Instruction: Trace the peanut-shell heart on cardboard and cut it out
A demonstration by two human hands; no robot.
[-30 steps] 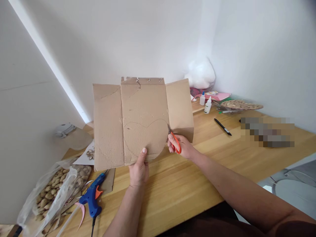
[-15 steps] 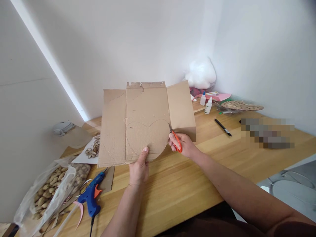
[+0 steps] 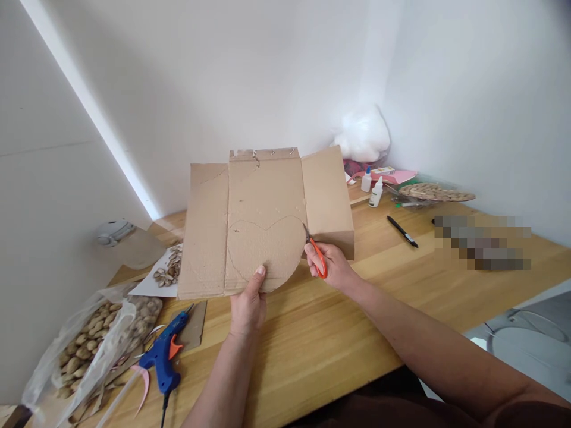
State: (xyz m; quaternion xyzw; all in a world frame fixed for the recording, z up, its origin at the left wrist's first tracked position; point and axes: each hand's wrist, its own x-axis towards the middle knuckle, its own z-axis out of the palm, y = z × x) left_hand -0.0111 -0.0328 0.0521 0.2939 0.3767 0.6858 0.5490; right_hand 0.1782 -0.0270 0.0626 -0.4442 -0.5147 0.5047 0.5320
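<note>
Above the wooden table (image 3: 339,333), the left hand (image 3: 248,303) pinches the flattened cardboard (image 3: 263,220) upright by its lower edge while the right hand (image 3: 332,264) grips orange scissors (image 3: 316,252) biting along a pencilled heart outline, where the unsupported sheet could flex and drag the cut off its line.

Wooden table (image 3: 339,333) with glue gun (image 3: 164,352), pen (image 3: 402,230)

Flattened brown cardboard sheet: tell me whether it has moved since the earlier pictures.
Yes. The flattened brown cardboard sheet has shifted right, away from the grey device by the wall, uncovering more of the shells on white paper.
</note>
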